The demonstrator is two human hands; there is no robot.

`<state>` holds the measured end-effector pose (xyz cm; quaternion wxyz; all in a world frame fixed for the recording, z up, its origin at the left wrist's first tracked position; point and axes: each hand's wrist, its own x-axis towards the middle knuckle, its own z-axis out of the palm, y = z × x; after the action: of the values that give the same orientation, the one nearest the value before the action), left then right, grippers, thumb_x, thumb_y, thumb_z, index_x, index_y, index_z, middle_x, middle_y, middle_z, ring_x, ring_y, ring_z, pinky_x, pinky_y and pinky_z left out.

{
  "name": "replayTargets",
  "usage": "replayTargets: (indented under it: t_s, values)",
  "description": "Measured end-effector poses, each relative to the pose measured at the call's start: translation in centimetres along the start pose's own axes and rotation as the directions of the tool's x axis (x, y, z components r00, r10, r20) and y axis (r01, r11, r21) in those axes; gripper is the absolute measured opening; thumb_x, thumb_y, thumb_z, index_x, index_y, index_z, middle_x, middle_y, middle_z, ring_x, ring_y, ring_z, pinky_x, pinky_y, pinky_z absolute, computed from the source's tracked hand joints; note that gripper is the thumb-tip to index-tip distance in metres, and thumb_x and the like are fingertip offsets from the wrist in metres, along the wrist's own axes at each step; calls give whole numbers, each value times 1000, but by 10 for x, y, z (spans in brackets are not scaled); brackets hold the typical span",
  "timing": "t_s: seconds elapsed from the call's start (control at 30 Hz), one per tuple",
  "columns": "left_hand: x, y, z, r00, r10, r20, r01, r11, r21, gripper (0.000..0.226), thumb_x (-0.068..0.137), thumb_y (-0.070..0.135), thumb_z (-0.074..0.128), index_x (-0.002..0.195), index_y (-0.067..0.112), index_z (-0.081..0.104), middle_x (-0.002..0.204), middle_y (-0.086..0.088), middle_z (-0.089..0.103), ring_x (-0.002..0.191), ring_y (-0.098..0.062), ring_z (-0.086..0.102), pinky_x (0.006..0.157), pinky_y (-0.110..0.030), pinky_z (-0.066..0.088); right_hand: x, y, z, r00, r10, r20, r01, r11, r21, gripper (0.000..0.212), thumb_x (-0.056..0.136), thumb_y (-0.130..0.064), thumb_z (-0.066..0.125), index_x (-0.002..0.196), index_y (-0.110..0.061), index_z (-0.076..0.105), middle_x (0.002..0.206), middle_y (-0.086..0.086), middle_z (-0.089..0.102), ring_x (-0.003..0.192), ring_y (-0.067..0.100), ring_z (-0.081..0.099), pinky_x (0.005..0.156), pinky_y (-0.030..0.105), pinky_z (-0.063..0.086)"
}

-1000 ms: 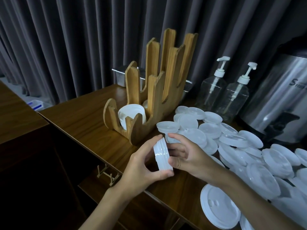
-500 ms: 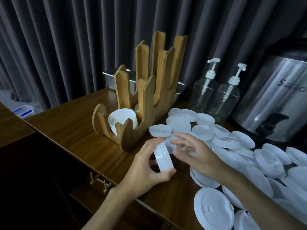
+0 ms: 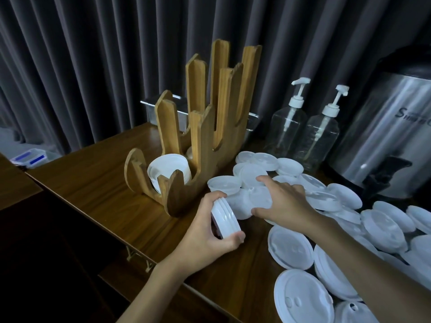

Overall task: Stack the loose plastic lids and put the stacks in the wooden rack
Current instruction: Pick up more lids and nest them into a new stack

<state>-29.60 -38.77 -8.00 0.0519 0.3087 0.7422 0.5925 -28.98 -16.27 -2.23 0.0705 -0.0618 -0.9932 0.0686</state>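
White plastic lids (image 3: 289,166) lay loose on the dark wooden table (image 3: 93,183), beside the slotted wooden rack (image 3: 202,148). My left hand (image 3: 210,238) clasped a thin stack (image 3: 225,217) on edge; my right hand (image 3: 284,201) spread open over 1 loose lid (image 3: 239,203). Tilted so, that stack could slip apart.

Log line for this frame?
left hand: grips white plastic lid stack | right hand: over loose white lids | wooden rack: partly loaded

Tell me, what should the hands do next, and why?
Probably the right hand should pinch the loose round white plastic lid beneath it and add it to the short stack of white lids that the left hand grips.
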Motion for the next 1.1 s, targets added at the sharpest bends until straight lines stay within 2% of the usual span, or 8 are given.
replayTargets:
  t_s: [0.13,0.27,0.37,0.5,0.7,0.87,0.97,1.1]
  values:
    - [0,-1,-1,1000,-11,0,11,1000,-7,83,70,68,78,133,56,26,128,29,39,121,8,42,94,-14,49,-1,0,-2,1000,2,-20,0,997,71,83,76,-57,75,145,-35,34,137,-2,54,122,24,52,101,45,37]
    - [0,1,0,1000,-29,-4,29,999,-20,83,68,71,76,132,60,25,122,35,40,119,11,42,92,-11,49,-11,1,-4,993,31,-117,15,926,378,85,75,-47,84,145,-36,37,146,-8,43,130,13,43,100,35,42]
    - [-1,2,0,1000,-28,-5,28,999,-37,84,69,70,76,133,57,23,121,36,40,118,11,43,90,-11,49,-21,-1,-5,995,-29,-99,75,860,504,80,78,-48,81,146,-41,38,146,-21,41,129,-2,37,97,22,35]
    - [-3,4,-1,999,-33,-3,33,998,-53,84,69,71,75,132,58,21,118,37,40,116,11,45,89,-12,50,-32,-13,-6,996,-48,-75,84,785,614,76,78,-48,82,139,-52,38,129,-39,42,117,-9,48,81,8,41]
    - [-4,7,-2,998,-28,-54,26,999,-31,82,69,67,77,130,55,23,116,37,41,116,10,44,87,-11,50,-40,-29,-4,994,4,-105,78,634,769,82,82,-30,83,147,-46,35,133,-21,45,122,1,49,78,12,54]
    - [-6,10,-3,995,-11,-100,8,999,-31,80,67,68,75,128,53,25,114,39,41,117,10,45,89,-10,49,-44,-43,0,983,108,-146,71,511,856,58,80,-23,85,120,-44,49,128,-16,50,116,3,54,73,5,50]
    - [-5,11,-2,994,1,-113,-8,998,-59,81,68,65,76,131,44,28,115,40,42,119,11,45,90,-10,48,-46,-47,3,984,145,-100,25,450,893,51,78,-24,85,114,-32,50,121,-10,59,106,3,65,73,12,54]
    - [-6,10,-1,992,19,-127,-30,996,-84,81,70,61,77,133,41,29,117,39,44,122,8,47,92,-11,49,-47,-47,6,997,67,-46,7,486,874,30,82,-25,82,103,-24,60,119,-17,63,103,-8,65,75,14,55]
